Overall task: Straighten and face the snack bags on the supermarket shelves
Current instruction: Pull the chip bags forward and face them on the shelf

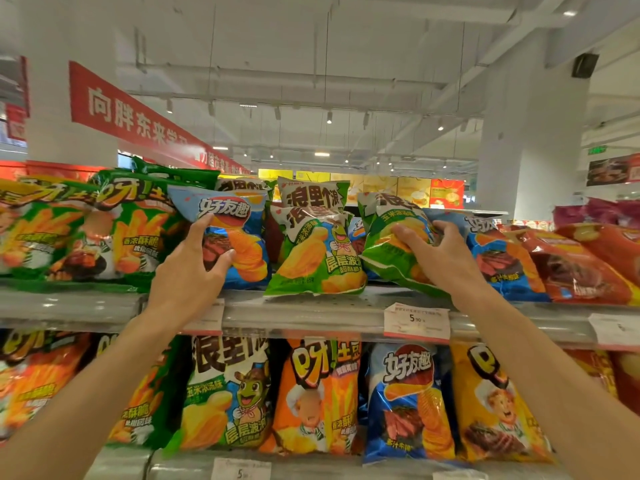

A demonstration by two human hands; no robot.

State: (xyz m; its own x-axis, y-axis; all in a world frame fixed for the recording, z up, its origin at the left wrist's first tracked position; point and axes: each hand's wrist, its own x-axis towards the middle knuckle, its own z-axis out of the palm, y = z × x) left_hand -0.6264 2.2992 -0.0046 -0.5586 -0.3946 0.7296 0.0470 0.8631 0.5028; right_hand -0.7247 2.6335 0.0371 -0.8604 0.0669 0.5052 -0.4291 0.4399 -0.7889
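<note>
Top shelf (304,308): your left hand (188,271) has its grip round the blue bag (239,237), your right hand (443,258) pinches the tilted green bag (388,251). Risk: the middle green bag (318,258) leans free at the lip. Nudge either neighbour and it likely tips off. Squeeze gently, chips crush.

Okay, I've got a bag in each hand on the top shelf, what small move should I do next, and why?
Probably turn the green bag in your right hand upright. It leans to the left with its bottom edge off the top shelf, while the green bag in the middle already stands facing out. Your left hand holds the blue bag, which tilts less and can wait.
</note>
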